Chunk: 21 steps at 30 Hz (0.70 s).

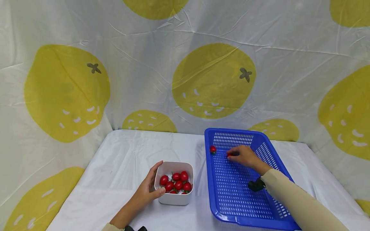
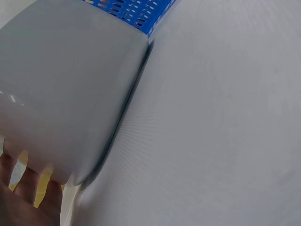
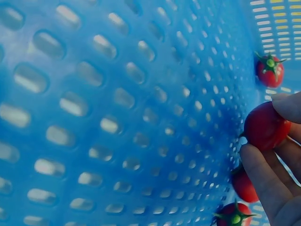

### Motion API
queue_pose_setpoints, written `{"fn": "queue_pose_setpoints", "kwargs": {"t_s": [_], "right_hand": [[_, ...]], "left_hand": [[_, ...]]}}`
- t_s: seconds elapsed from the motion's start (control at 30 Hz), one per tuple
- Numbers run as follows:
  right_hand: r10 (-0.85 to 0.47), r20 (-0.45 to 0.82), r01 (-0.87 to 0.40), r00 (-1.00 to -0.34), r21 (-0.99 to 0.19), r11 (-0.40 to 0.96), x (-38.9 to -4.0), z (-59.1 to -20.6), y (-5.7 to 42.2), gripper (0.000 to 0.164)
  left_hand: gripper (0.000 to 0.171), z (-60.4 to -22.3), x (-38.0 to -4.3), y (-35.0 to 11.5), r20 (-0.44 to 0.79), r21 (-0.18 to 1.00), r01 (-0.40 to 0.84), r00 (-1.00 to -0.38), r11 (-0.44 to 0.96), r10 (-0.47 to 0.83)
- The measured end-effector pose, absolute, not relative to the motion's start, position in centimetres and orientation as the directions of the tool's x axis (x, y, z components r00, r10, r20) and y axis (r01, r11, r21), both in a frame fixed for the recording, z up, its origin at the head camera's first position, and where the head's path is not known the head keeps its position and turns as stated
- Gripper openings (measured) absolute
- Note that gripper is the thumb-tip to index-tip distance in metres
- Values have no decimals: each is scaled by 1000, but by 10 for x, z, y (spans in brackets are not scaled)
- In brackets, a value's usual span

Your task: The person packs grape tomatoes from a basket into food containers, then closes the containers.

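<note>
My left hand point(image 1: 145, 187) holds a square white container point(image 1: 174, 199) by its left side, thumb at the near rim and fingers along the far left wall. Several cherry tomatoes point(image 1: 178, 185) with green stems lie inside it. Over a blue plastic basket point(image 1: 212, 186), my right hand point(image 1: 244, 156) pinches a red cherry tomato point(image 3: 266, 126) between thumb and fingers. One loose tomato point(image 1: 213, 149) sits near the basket's far left corner. The right wrist view shows another tomato point(image 3: 270, 71) beyond the fingers and two more below, partly covered by the hand.
A white cloth point(image 1: 124, 154) covers the table under both containers. The basket's slotted walls rise around the right hand. Behind the table hangs a pale curtain point(image 1: 138, 70) with large yellow lemon prints. A strip of table separates the container from the basket.
</note>
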State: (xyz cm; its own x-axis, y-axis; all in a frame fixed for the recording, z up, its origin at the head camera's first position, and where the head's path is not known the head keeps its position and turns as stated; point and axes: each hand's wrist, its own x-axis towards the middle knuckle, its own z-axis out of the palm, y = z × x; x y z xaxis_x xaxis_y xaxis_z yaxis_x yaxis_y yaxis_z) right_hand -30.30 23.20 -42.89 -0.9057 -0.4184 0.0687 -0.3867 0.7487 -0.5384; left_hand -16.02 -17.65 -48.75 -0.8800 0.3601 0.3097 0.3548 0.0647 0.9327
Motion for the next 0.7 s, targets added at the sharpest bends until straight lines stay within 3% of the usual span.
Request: {"fn": "queue_pose_setpoints", "kwargs": {"t_s": [0.7], "right_hand": [[-370,179,-405,-912,-545,734,-298,-406,226,30]], "left_hand": [[80,-489,-161,-177,311,933,354,-879,59,361]]}}
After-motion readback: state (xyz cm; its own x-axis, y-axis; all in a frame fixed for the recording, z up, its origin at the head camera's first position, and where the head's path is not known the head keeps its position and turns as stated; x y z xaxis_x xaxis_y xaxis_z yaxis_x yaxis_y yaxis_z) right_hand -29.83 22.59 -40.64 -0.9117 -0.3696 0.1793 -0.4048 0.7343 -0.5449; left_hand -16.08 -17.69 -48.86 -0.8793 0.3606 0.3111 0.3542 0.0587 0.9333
